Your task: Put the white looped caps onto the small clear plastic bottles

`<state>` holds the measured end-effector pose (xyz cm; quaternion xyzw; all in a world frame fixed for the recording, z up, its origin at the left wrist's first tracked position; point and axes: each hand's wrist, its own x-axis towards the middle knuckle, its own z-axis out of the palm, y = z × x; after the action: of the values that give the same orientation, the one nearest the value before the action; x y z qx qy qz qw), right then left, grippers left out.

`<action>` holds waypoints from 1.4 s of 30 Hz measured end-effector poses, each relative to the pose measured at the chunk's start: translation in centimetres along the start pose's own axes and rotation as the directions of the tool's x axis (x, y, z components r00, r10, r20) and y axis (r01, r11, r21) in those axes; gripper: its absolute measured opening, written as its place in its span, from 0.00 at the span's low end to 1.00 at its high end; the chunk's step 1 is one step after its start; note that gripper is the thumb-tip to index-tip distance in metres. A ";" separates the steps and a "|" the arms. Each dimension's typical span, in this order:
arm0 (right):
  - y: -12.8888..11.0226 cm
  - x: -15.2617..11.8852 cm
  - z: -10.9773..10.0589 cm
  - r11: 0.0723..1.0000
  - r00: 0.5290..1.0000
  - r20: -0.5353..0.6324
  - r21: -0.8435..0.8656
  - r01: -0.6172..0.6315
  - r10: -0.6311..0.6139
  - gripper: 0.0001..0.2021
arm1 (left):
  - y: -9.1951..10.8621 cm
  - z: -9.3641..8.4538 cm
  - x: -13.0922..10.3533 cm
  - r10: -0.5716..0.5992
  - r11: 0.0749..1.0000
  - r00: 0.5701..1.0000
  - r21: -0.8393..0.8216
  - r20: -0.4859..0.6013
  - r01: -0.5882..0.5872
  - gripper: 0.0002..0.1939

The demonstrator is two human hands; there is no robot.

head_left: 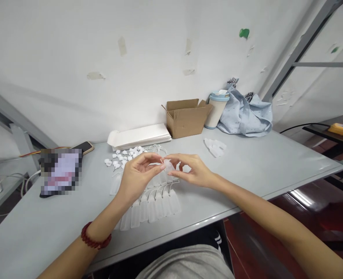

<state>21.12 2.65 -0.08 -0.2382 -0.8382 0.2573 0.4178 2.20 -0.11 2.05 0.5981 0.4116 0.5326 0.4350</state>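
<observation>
In the head view, my left hand [138, 172] and my right hand [193, 169] meet above the table. My right fingers and thumb pinch a small translucent white sleeve [168, 166]. At its left end, my left thumb and forefinger close on the same sleeve; any smaller part between those fingertips is hidden. Below my hands lies a row of similar translucent sleeves with white cord loops [155, 207], side by side. More of them lie partly covered by my hands. Just beyond my left hand is a scattered pile of small white caps [125, 155].
Along the wall stand a stack of flat white cartons [141, 136], an open cardboard box [187, 121], a lidded cup [216, 110] and a light blue cloth bag [244, 112]. Loose translucent pieces [215, 147] lie to the right. A phone [86, 147] and a blurred-out item [61, 171] lie left.
</observation>
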 end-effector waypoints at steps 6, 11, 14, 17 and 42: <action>-0.2 -0.1 0.0 1.000 1.000 -0.010 -0.013 -0.012 0.012 0.16 | -0.2 0.0 -0.1 -0.039 0.999 0.999 -0.009 -0.022 0.039 0.15; -0.1 -0.1 0.2 0.999 1.000 -0.009 -0.041 0.018 -0.019 0.13 | -0.4 -0.2 0.0 -0.113 0.993 0.993 0.030 -0.020 0.114 0.11; -0.1 -0.2 0.3 0.999 0.999 -0.022 -0.033 0.024 -0.025 0.12 | -0.3 -0.4 0.1 -0.154 0.988 0.988 -0.020 0.017 0.154 0.11; -0.1 -0.3 0.4 0.999 0.999 -0.038 -0.013 0.035 -0.035 0.11 | -0.2 -0.5 0.0 -0.242 0.962 0.967 -0.108 0.083 0.250 0.11; -0.6 0.2 0.1 0.889 0.917 -0.003 0.247 -0.385 0.398 0.11 | -1.5 0.6 -1.2 0.631 0.391 0.692 0.627 0.350 -0.674 0.07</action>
<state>20.84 2.26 0.40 -0.3565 -0.7238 0.4296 0.4056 2.60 -0.86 0.25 0.8435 0.3042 0.4375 -0.0669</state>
